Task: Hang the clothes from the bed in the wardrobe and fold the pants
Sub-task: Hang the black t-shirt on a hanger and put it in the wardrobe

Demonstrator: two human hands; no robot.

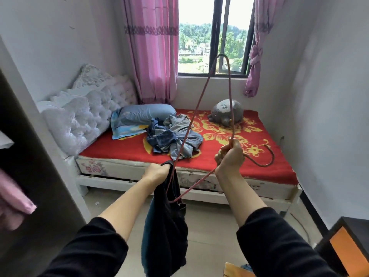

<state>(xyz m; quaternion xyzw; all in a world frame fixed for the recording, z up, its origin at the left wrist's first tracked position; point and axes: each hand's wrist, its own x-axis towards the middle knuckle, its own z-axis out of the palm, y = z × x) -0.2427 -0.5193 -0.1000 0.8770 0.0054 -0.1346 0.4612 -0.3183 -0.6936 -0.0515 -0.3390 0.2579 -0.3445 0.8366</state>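
My left hand [157, 172] grips a dark garment [165, 232] that hangs down in front of me. In my right hand [229, 156] I hold a thin red wire hanger [199, 102] by its neck, its hook [265, 158] pointing right. One corner of the hanger sits inside the garment's top, and the far corner rises toward the window. A heap of blue and grey clothes [173, 136] lies on the red flowered bed [259, 168] behind.
A blue pillow [143, 114] and a grey plush toy [227, 112] lie on the bed. The dark wardrobe side [40, 156] stands at the left with a pink cloth [14, 198] in it. A dark cabinet [347, 246] is at the lower right.
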